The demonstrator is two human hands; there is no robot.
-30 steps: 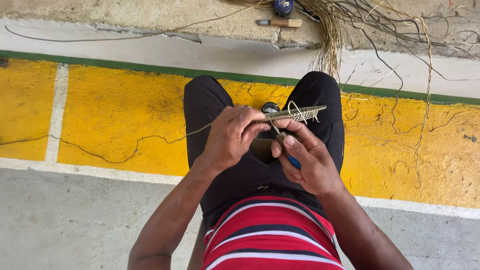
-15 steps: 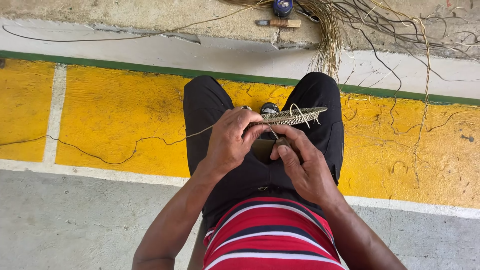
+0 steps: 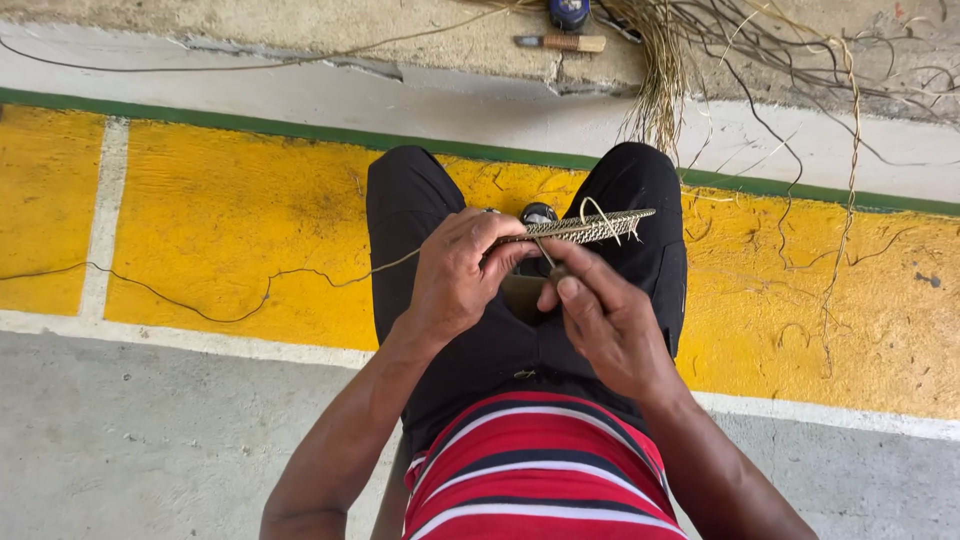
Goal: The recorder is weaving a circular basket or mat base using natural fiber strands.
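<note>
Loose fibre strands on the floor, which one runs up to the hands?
The long thin strand trailing over the yellow floor from the left: it reaches the left hand holding the woven strip. The tangled bundle lies apart by the wall.

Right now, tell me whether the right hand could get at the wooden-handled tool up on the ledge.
Probably not as things stand. The right hand is pinching fibre at the woven strip over the lap, and the wooden-handled tool lies on the ledge beyond the knees, apparently a lean forward away.

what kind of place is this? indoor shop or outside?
Likely an outdoor or semi-open work spot at floor level: painted yellow concrete floor, a rough ledge with a loose fibre bundle and a wooden-handled tool. Hard to say more.
</note>
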